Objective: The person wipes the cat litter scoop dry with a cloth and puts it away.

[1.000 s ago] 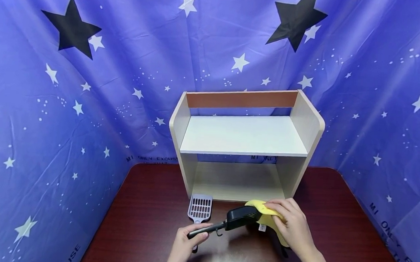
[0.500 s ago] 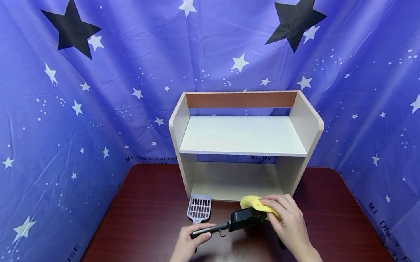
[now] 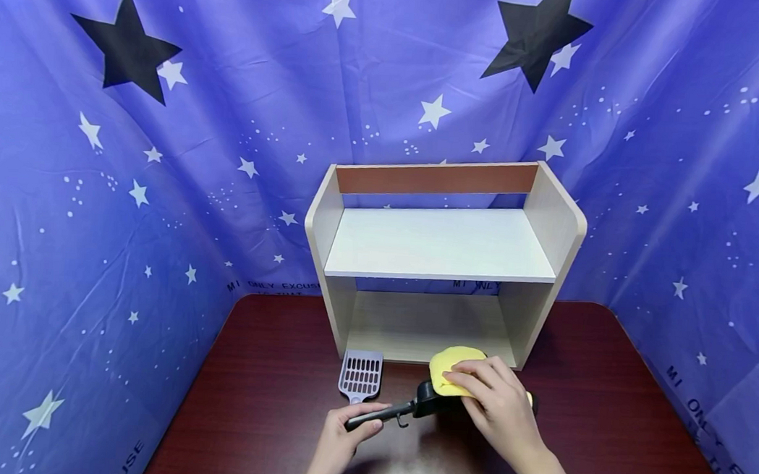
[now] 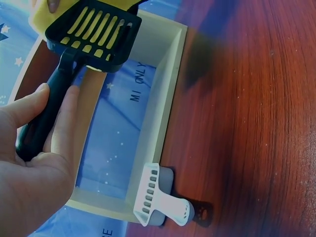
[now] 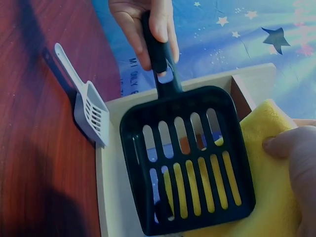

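Head view puts the black plastic scoop with the slotted pan (image 3: 426,401) above the dark red wood-grain table (image 3: 267,375), on the near side of the pale wooden two-tier shelf (image 3: 441,244), its handle to the left and its pan to the right. The likeliest trouble seems to be twisting: the left hand (image 3: 337,437) has it only by the slim handle, so a hard push of the yellow plush cloth (image 3: 450,361) on the pan could roll it or lever it loose. The cloth might also snag in the slots, many of which show yellow behind them in the right wrist view, and a sharp tug could then drag the scoop along. Swung far, the pan could knock the shelf's front; dipped low, the handle could strike the light grey plastic slotted scoop (image 3: 358,395), which lies on the table by the left end of that front. As for pose, the left forearm comes in from the near edge, thumb and fingers clamped on opposite sides of the handle. The right hand (image 3: 498,404) reaches in from the near right, angled far and left over the pan, its bent fingers and thumb pinching the cloth against it.
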`<state>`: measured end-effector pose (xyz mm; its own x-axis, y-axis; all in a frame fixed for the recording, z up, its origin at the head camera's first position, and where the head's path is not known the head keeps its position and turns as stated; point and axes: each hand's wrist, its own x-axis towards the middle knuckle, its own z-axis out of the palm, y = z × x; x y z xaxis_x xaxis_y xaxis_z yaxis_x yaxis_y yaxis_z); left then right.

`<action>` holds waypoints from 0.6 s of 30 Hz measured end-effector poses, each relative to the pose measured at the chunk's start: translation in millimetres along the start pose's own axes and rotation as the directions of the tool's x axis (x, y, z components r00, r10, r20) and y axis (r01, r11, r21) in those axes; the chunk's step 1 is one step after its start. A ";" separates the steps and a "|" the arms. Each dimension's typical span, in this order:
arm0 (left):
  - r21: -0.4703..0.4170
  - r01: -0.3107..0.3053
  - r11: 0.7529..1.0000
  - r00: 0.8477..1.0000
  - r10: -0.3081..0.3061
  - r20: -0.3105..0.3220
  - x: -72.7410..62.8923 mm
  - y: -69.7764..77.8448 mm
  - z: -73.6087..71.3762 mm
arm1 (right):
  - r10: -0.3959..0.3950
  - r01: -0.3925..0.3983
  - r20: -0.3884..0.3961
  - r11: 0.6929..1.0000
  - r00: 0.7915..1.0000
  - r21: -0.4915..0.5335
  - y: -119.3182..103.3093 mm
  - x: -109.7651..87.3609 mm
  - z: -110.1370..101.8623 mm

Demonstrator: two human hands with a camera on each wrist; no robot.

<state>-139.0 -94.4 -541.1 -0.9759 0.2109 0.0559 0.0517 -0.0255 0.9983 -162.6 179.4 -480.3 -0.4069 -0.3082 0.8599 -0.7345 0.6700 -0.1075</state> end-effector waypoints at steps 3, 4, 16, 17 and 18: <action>-0.007 -0.007 1.000 1.000 0.007 0.002 0.2 -0.3 0.1 | -0.033 0.033 0.023 0.999 0.999 -0.013 -2.3 -0.6 2.1; -0.010 -0.008 1.000 1.000 0.008 -0.001 0.2 -0.3 0.2 | -0.042 0.043 0.028 0.999 0.999 -0.017 -2.5 -1.0 2.6; 0.030 -0.043 0.999 0.999 0.043 -0.017 -0.6 -1.3 -1.7 | -0.047 0.047 0.049 0.999 0.998 -0.002 3.9 -10.3 0.9; 0.035 -0.044 0.998 0.999 0.045 -0.020 -0.8 -1.5 -2.3 | -0.043 0.044 0.046 0.999 0.998 -0.005 4.8 -11.1 0.3; 0.042 -0.047 0.998 0.999 0.048 -0.020 -1.0 -1.6 -2.8 | -0.038 0.039 0.042 0.999 0.998 -0.011 5.7 -11.8 -0.2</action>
<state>-138.7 -97.3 -542.8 -0.9763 0.1900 0.1032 0.1062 0.0057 0.9943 -161.9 187.1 -491.0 -0.4010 -0.3620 0.8415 -0.7440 0.6647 -0.0685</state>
